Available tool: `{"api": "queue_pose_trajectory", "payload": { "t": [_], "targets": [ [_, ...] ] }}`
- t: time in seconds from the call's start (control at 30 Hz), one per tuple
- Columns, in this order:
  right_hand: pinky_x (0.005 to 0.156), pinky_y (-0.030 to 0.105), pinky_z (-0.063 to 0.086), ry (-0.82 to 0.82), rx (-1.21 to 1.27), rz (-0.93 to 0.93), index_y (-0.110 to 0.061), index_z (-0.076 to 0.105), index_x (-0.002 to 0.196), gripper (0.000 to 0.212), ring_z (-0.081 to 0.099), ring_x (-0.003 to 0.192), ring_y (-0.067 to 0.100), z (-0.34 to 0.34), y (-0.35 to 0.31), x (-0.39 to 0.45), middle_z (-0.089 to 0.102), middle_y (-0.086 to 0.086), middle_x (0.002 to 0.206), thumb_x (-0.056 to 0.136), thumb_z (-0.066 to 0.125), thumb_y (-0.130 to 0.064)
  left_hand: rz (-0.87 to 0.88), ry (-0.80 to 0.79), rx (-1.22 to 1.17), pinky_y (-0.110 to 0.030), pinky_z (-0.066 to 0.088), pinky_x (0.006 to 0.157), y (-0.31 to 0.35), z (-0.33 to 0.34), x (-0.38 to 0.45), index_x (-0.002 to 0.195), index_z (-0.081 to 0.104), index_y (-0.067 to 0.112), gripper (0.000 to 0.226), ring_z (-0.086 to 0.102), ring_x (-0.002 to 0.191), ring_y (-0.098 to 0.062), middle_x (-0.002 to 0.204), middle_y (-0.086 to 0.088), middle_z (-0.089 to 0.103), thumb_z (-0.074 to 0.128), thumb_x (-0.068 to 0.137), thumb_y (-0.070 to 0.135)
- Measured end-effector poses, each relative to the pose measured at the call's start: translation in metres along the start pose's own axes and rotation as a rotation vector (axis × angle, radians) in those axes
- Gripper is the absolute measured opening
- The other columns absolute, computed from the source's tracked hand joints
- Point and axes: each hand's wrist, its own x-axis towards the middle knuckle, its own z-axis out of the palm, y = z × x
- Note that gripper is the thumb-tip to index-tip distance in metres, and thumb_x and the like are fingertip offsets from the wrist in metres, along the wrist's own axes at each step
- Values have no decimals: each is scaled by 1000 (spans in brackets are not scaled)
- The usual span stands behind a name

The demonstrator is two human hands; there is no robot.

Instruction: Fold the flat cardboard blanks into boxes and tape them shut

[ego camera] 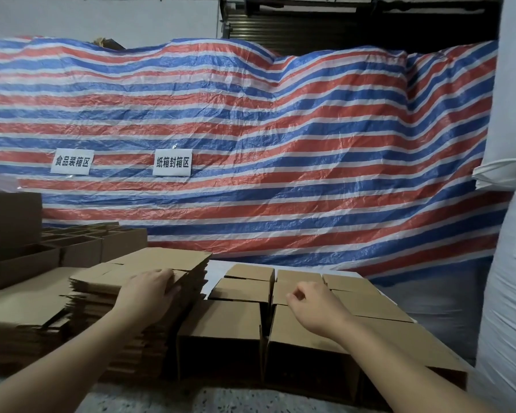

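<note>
A tall stack of flat brown cardboard blanks (149, 263) stands left of centre. My left hand (149, 289) lies on the top blank with its fingers curled over the blank's right edge. To the right, several folded brown boxes (239, 317) stand closed in rows on the white table. My right hand (313, 305) hovers over these boxes, fingers loosely curled, holding nothing. No tape or tape dispenser is in view.
A second pile of flat blanks (21, 308) lies at the far left, with open-topped boxes (81, 245) behind it. A red, white and blue striped tarp (251, 129) with two paper signs hangs behind. Big white sacks (510, 263) stand at the right.
</note>
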Motion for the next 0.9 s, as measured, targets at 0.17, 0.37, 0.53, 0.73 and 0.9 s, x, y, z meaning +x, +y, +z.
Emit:
{"api": "queue_pose_trajectory", "payload": {
  "t": [0.17,0.37,0.53,0.73,0.9],
  "targets": [
    [86,36,52,27,43,0,-31,53,78,26,61,90,17,-9,-2,-2,61,-11,87,97,45,-45,119,430,-248,-39,54,63,15,-49,-5,106,72,12,19,69,79,-32,96,-8,74,63,93,21],
    [68,30,46,158,249,-9,-23,54,82,33,59,82,15,-49,-10,2,60,-8,84,101,46,-49,202,525,-569,-32,51,62,51,-116,3,101,74,18,14,66,74,-19,85,2,71,63,94,22],
    [79,33,41,389,737,29,-23,51,125,51,55,97,11,-104,-20,-1,58,-9,110,97,42,-65,173,267,-960,-29,51,63,79,-153,-7,87,68,35,20,64,75,-8,79,8,70,58,83,52],
    [63,21,47,488,1001,109,-24,58,109,54,63,93,13,-146,-20,-21,67,-6,104,92,43,-73,174,17,-1253,-30,52,67,109,-171,-17,85,72,44,20,67,77,2,84,17,72,56,81,55],
    [84,40,57,570,1008,250,-21,61,113,53,67,94,21,-143,-7,-45,70,1,104,91,54,-68,-15,-28,-1357,-37,51,77,128,-152,-17,98,68,30,22,66,89,-17,87,4,71,63,87,49]
  ]
}}
